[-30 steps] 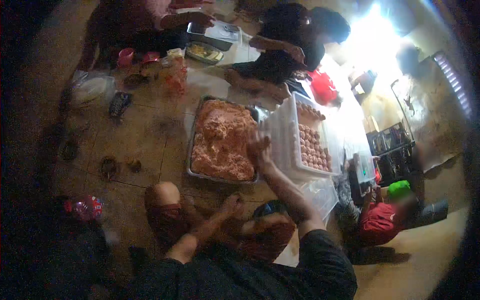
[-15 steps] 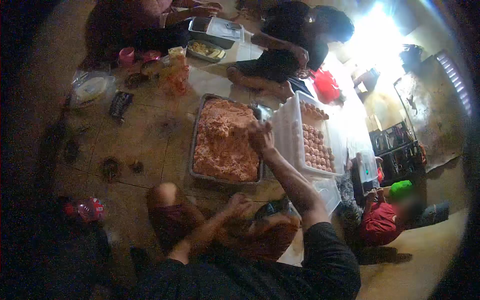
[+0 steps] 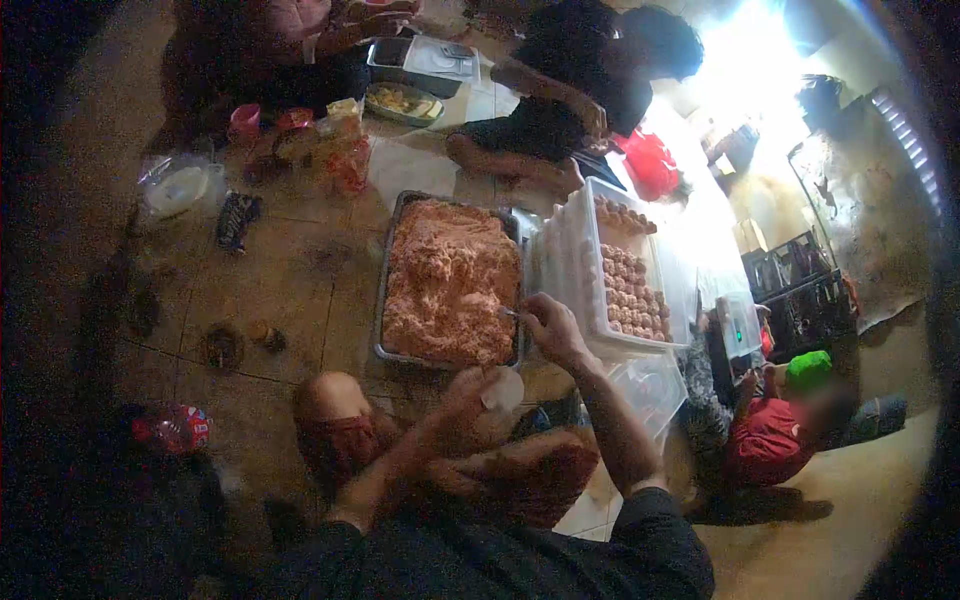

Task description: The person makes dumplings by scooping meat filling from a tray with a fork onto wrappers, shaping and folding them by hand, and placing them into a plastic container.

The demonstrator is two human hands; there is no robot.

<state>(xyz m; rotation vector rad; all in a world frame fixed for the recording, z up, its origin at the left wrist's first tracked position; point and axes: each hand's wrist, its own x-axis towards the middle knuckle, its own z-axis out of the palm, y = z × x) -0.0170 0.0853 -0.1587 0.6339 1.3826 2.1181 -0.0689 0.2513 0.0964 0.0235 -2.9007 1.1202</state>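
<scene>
R hand [image 3: 552, 328] pinching what looks like a spoon [image 3: 509, 312], its tip over the meat mix [image 3: 450, 265] just ahead & left of that hand; can't tell if dug in. Tray [image 3: 381, 325] w/ mix lies beyond L hand [image 3: 468, 392], whose fingers are closed on a pale disc [image 3: 504, 391]; exact grip too blurry. White tub [image 3: 556, 275] w/ rows of balls [image 3: 634, 295] just right of R hand. Step in hand prob. scooping mix; next move calls for level spoon, disc kept flat & steady.

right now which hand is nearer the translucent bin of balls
Right. The right hand is just left of the translucent bin; the left hand is farther off, by the near edge of the rectangular pan.
</scene>
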